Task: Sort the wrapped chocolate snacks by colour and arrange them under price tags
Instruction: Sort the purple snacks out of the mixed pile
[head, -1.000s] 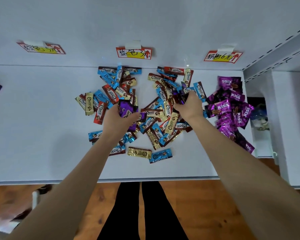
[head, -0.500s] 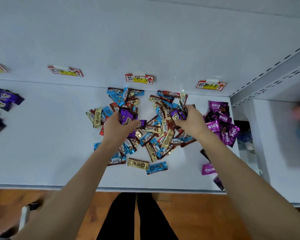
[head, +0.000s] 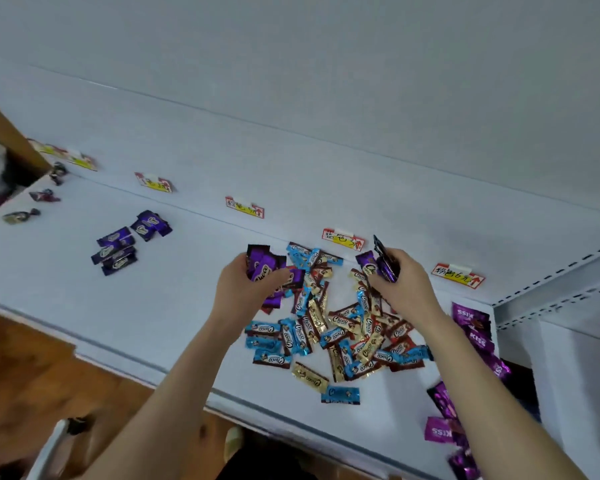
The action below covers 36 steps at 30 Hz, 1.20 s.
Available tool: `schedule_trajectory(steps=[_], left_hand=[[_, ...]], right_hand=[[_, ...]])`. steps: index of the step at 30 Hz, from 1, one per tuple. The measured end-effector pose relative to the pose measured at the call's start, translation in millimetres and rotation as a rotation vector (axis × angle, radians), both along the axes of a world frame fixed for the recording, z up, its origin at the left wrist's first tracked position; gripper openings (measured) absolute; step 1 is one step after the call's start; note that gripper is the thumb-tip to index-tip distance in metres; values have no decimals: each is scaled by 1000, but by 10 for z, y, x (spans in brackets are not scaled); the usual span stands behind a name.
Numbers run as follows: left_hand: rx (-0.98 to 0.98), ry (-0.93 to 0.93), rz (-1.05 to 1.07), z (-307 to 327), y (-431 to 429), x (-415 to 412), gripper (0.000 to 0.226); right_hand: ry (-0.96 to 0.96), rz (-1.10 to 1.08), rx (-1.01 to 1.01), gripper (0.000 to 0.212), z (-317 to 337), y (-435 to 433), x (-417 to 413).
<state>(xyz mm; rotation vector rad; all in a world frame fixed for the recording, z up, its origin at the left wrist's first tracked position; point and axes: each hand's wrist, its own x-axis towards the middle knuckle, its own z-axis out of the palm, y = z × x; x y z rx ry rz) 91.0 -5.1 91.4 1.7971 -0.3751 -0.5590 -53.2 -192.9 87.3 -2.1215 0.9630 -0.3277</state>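
Gripping purple wrappers (head: 262, 265) in both the left hand (head: 243, 289) and right hand (head: 407, 287); the sorted purple pile (head: 118, 252) lies well off left, so the left hand's closer, I reckon.

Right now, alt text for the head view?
The left hand and right hand each grip purple packets over a mixed pile of blue, gold and brown ones on a white shelf; a sorted purple group lies further left.

Price tags (head: 342, 237): five, along shelf (head: 153, 323) back edge. Twist-wrapped sweets (head: 21, 216): three, left end. Laid-out purple snacks (head: 116, 249): about six. Mixed pile (head: 347, 337): dozens.
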Motion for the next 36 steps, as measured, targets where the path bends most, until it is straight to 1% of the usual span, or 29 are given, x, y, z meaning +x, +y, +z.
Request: schedule_trajectory(steps=[4,8,13,15,18,21,24,27,33,36], left_hand=[[4,-37,144,189,491,201,19],[-36,-28,323,318,1116,414,20],[-69,-40,527,367,1980,651,21],[-58,-49,578,360,2365,762,24],[-64,-42,594,343,2862,926,22],[-47,-44,603,310,3354,1111,21],[0,-20,602,267,3671,1260,23],[6,-14,576,210,3810,1364,23],[-7,50,542,30,3831,1682,21],[1,66,522,-85,3775,1930,20]], right_hand=[[-53,81,35,44,120,235,366],[-99,172,62,42,228,594,821],[-138,304,67,41,306,1331,1434],[-160,349,63,37,324,1723,1683],[-176,379,79,33,325,2279,1977],[-187,412,86,35,305,2821,2230],[-181,422,77,36,282,3153,2422],[-154,415,79,41,271,3332,2565],[-106,386,79,41,160,3360,2917],[-98,362,95,37,47,3311,3155]])
